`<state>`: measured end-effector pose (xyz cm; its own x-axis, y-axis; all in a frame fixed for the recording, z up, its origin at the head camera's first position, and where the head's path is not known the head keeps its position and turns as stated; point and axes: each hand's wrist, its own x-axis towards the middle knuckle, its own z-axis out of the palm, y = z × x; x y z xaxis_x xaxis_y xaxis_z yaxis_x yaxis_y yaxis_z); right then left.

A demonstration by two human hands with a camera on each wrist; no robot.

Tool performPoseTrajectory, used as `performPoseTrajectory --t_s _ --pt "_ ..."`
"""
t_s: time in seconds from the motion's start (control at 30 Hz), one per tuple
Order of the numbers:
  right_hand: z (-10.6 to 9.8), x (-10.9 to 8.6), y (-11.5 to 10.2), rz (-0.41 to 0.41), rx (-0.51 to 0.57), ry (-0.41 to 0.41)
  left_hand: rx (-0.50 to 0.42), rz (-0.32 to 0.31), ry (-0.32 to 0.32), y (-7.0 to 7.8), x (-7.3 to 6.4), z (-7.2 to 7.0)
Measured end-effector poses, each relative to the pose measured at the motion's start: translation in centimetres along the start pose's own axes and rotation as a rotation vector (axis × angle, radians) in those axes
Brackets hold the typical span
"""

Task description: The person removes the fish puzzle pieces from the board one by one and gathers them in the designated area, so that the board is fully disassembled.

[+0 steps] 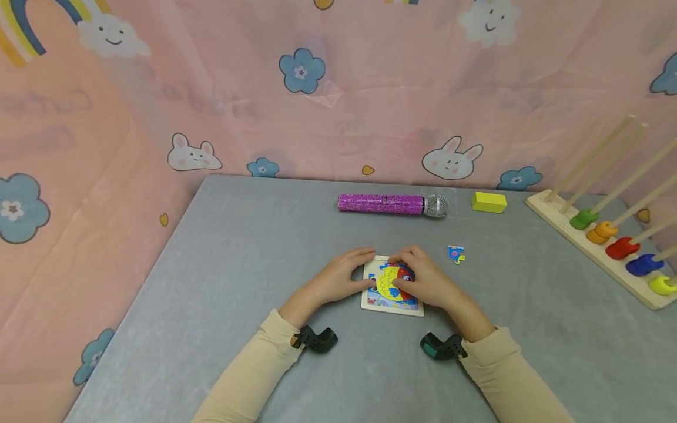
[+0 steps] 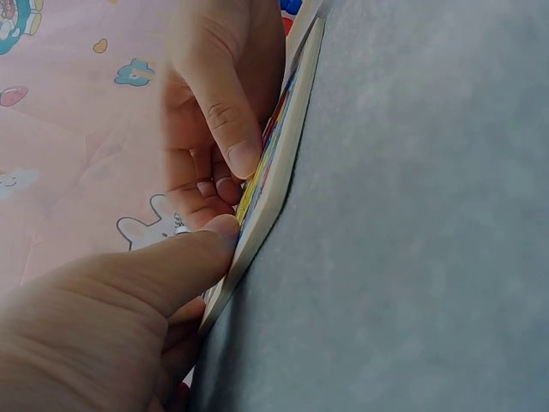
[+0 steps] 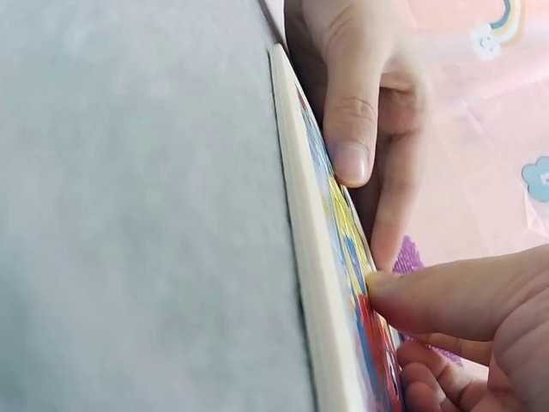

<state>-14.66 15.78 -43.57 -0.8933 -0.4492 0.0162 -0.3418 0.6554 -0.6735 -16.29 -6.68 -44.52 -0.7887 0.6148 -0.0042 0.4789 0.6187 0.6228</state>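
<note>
A jigsaw puzzle [image 1: 388, 306] in a pale wooden tray lies on the grey table, its picture yellow, red and blue. At its left side my left hand [image 1: 341, 276] grips the tray, thumb over the face and fingers along the far left corner. My right hand [image 1: 427, 279] curls over the upper right part, thumb [image 3: 412, 296] pressed on the picture between yellow and red, forefinger at the top edge. Both thumbs rest on the face in the left wrist view too. A loose blue puzzle piece [image 1: 455, 253] with a yellow corner lies right of the tray.
Behind the puzzle lies a purple glittery microphone [image 1: 381, 204], with a yellow block [image 1: 489, 202] to its right. A wooden peg stand [image 1: 592, 247] with coloured rings occupies the table's right side. A pink patterned cloth [image 1: 338, 129] hangs along the back and left.
</note>
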Motion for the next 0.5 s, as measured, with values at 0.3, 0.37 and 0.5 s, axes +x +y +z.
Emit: performPoseTrajectory --t_s 0.3,0.37,0.5 --pt "0.21 0.01 -0.36 0.062 0.050 -0.001 -0.003 0.003 0.002 0.08 -0.05 -0.05" --pt "0.28 -0.03 -0.30 0.063 0.059 0.008 -0.003 0.002 0.002 0.08 -0.05 -0.06" --pt "0.43 -0.16 -0.14 0.057 0.073 0.032 -0.004 -0.003 0.003 0.02 -0.05 0.02"
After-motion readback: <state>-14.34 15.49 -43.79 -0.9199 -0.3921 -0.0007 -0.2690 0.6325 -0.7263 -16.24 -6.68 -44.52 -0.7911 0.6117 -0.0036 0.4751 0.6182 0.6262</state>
